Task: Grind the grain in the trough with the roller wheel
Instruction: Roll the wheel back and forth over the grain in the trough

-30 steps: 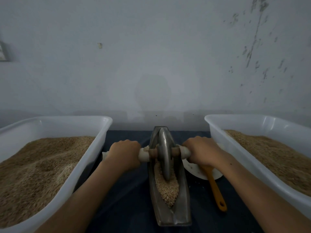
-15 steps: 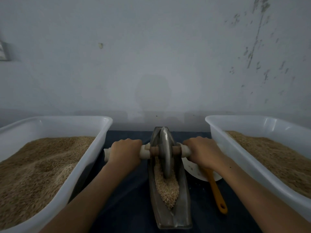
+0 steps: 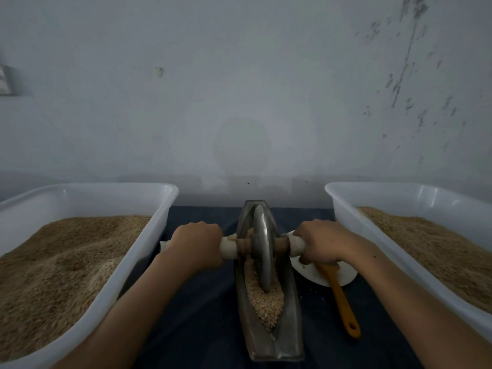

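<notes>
Both hands are on the axle. The left hand [image 3: 196, 247] has its fingers curled round the pale grip on the left of the roller wheel [image 3: 262, 245], and the right hand [image 3: 320, 242] wraps the matching grip on the right. The wheel stands upright on its edge in the centre of the frame, biting into the grain [image 3: 266, 299] heaped in the trough [image 3: 288, 339]. To my eye the job is mid-stroke and the grain looks mostly whole. To do it well, keep the push even on both grips so the disc stays upright, and run it the length of the channel.

The trough's long axis runs from lower centre up toward the wall, its narrow end pointing away; the axle lies crosswise, left to right. White tubs [image 3: 165, 209] of grain flank it, and an orange-handled spatula [image 3: 342, 302] lies right of centre.
</notes>
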### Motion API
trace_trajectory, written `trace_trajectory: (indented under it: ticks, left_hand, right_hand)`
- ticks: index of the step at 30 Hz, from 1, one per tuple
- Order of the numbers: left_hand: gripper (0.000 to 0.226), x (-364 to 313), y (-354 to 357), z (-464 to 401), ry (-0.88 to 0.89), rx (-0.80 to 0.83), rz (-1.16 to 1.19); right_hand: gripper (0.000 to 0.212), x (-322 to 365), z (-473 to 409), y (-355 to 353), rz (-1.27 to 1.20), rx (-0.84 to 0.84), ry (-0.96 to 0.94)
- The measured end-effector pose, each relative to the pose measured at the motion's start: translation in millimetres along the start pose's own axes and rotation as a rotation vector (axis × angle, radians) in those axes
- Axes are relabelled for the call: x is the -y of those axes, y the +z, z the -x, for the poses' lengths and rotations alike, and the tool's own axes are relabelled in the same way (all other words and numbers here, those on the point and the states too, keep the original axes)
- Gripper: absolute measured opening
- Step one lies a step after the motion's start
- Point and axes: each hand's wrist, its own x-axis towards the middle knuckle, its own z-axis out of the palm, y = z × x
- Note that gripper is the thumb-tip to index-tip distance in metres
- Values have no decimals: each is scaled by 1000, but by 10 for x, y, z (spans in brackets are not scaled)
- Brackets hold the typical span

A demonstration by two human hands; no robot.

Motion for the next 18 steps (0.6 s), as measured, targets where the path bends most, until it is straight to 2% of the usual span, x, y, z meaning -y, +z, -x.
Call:
trace_trajectory:
  ticks: [4, 7, 9, 12, 15, 18]
  left_hand:
    - [22, -18, 24, -3, -29, -68, 8]
    - [20, -10, 59, -6, -48, -104, 36]
    - [19, 1, 73, -3, -54, -101, 52]
    - [21, 11, 70, -5, -39, -73, 47]
    - [25, 35, 30, -17, -14, -1, 42]
    - [31, 57, 3, -6, 13, 83, 52]
  right_hand:
    - [4, -7, -9, 81, 37, -159, -9]
    - [3, 6, -40, 144, 75, -332, -17]
    - [6, 22, -52, 155, 89, -379, -20]
    - [10, 17, -46, 137, 98, -336, -18]
    - [5, 4, -26, 80, 78, -199, -31]
    - [23, 2, -5, 2, 62, -42, -38]
